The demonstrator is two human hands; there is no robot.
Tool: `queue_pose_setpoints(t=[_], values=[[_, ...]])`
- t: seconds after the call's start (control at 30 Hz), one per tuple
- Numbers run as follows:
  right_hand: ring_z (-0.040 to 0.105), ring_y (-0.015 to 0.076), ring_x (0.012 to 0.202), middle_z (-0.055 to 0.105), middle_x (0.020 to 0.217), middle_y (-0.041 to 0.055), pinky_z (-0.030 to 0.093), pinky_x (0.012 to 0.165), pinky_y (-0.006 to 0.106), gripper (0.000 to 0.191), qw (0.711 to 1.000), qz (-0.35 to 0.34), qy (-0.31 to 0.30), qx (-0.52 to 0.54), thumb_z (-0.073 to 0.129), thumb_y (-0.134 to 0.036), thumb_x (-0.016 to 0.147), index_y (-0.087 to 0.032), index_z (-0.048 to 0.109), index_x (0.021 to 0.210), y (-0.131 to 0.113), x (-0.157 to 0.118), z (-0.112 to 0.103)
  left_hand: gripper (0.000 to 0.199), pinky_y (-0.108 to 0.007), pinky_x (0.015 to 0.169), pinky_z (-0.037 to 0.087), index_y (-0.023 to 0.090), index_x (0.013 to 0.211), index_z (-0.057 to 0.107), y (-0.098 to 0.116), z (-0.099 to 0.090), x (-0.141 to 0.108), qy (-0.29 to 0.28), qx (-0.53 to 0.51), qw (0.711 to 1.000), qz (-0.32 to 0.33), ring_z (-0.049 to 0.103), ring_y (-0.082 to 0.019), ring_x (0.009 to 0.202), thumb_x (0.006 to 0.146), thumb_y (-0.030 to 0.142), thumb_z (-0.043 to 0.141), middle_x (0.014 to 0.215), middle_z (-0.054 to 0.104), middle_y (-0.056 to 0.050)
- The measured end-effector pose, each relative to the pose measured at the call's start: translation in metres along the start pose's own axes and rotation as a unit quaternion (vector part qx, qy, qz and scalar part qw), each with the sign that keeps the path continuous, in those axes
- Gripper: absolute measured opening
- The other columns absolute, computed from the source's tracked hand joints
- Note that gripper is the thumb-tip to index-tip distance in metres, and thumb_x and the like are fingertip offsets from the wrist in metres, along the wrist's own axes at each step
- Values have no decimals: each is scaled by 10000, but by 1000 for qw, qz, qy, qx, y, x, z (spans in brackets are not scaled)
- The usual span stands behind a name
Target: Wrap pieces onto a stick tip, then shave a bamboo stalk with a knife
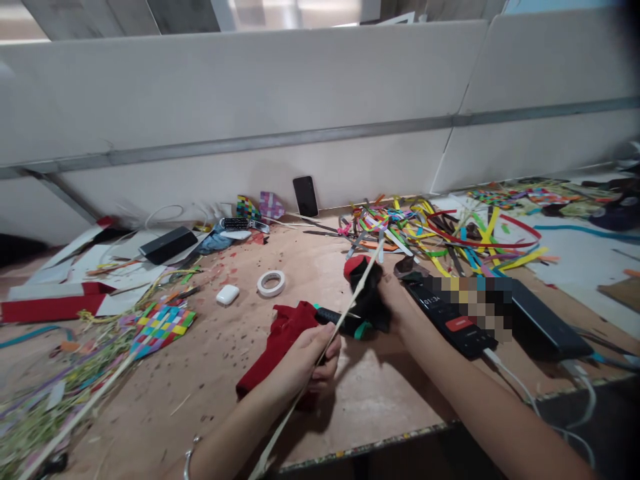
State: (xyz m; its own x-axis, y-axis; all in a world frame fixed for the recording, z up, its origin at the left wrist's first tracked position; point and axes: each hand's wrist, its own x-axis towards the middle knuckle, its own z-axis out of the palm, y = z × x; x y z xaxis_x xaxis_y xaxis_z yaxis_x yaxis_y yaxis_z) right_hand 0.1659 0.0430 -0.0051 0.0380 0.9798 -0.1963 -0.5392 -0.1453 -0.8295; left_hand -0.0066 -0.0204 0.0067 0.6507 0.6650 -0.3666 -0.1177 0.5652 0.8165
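Note:
A long pale strip (295, 403), like a stalk or palm leaf, slants from the bottom edge up past both hands. My left hand (315, 353) is closed round its middle, above a dark red cloth (290, 333) on the table. Black cloth (369, 293) is bunched in my right hand (393, 300), close behind the strip's upper part. The right fingers are mostly hidden by that cloth; a round red piece (356, 267) shows at its far side. Between the hands lies a tool with a black and green handle (340, 321), partly covered.
A tape roll (271, 283) and a white earphone case (227, 295) lie left of centre. Colourful paper strips (400, 223) pile at the back right. A phone (450, 320) and a dark power bank (545, 323) with cables lie right. Woven pieces (163, 327) and straw lie left.

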Motion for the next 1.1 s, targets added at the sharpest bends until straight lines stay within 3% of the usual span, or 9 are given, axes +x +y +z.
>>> queue_pose_setpoints(t=[0.17,0.3,0.4,0.5,0.67,0.77,0.9,1.0,1.1], values=[[510,89,549,586,693,-8,445,525,215,475,995,-88,35,-10,723,-496,500,-168,557,801,-16,8,-10,418,-93,270,142,198,724,346,-3,4,1,-8,-13,999,-29,133,-14,258,771,612,381,345,256,113],[570,127,825,597,966,40,470,753,261,394,961,-204,120,-146,608,-390,667,-179,558,996,-13,16,-16,324,-75,281,108,229,818,324,-1,8,0,18,-41,999,12,117,0,268,798,539,417,414,282,124],[462,176,1109,487,1197,79,351,977,366,475,874,-324,132,-336,529,-291,732,-204,470,1195,-12,13,-14,291,-75,284,121,219,833,342,2,8,-1,30,-43,998,27,135,4,267,823,506,392,432,282,122],[335,211,1224,395,1271,100,238,1047,421,460,769,-404,125,-480,469,-263,780,-211,440,1236,-13,0,-7,316,-94,274,156,199,832,366,4,6,-1,22,-35,999,30,149,-2,258,840,512,332,427,285,117],[505,175,989,499,1103,91,421,858,327,615,753,-357,-128,-537,487,-285,794,-222,220,1344,8,-18,2,310,-108,265,193,193,823,371,3,2,0,15,-39,998,47,214,-17,240,842,500,338,415,315,112],[516,151,887,495,1046,91,440,777,304,688,752,-408,-123,-502,512,-300,789,-209,100,1333,24,-22,4,314,-112,264,204,182,830,393,5,-2,1,41,-40,995,78,241,-20,234,838,493,355,410,335,109],[503,128,812,510,941,60,415,737,270,382,748,-343,-144,-550,485,-369,811,-198,377,1135,24,-23,5,316,-101,267,197,169,855,434,16,-12,1,139,-57,973,178,247,-11,235,831,479,382,407,315,113],[500,153,866,533,950,58,393,752,269,329,693,-234,-231,-641,549,-434,756,-185,512,968,17,-22,5,319,-101,257,214,175,1022,450,29,-20,-1,207,-42,953,217,250,-16,230,840,431,396,403,307,118],[497,160,870,539,935,62,382,770,270,267,650,-199,-251,-689,571,-392,740,-166,550,879,15,-20,4,416,-109,248,243,188,1160,402,36,-24,-1,219,-8,948,231,259,-24,220,823,430,439,392,299,129]])
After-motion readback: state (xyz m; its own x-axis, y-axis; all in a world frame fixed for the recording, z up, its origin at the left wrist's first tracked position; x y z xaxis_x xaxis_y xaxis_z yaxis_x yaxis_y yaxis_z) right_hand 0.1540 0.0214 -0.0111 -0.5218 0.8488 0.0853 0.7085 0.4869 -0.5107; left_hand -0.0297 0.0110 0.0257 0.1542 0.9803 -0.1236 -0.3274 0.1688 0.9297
